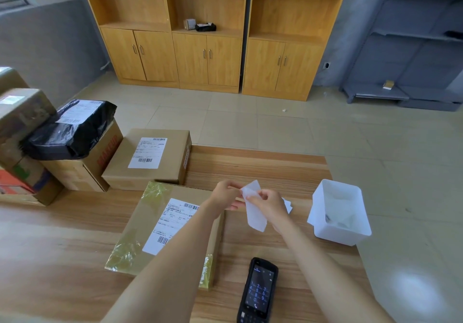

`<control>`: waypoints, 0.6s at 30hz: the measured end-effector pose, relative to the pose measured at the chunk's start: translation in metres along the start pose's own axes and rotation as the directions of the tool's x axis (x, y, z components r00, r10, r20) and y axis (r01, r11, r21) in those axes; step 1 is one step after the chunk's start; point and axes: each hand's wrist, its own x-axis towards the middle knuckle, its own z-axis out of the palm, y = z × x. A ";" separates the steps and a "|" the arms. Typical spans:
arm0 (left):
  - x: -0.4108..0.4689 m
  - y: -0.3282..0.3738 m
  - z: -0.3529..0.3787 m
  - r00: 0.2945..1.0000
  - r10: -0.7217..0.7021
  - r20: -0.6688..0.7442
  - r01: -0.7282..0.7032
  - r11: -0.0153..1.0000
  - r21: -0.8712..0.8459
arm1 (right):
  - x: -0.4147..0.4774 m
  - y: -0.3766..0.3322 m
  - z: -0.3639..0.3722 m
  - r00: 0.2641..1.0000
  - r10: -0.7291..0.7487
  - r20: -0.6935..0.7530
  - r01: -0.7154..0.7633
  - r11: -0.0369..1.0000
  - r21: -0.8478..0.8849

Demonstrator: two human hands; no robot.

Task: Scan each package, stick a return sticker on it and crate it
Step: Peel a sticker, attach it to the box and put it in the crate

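Both hands, left hand [226,192] and right hand [266,203], pinch a white sticker [254,206] above the bench [62,235], apparently peeling it. The nearest package [140,232] awaits sticking and crating; scanner [258,291] lies idle.

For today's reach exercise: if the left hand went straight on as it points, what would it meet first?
The left hand pinches the white sticker sheet; beyond it, likely the right hand, though depth is unclear.
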 end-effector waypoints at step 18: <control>0.011 -0.009 -0.008 0.968 -0.074 -0.238 0.068 0.997 -0.031 | -0.006 0.001 -0.019 0.993 0.061 -0.099 -0.062 0.998 -0.005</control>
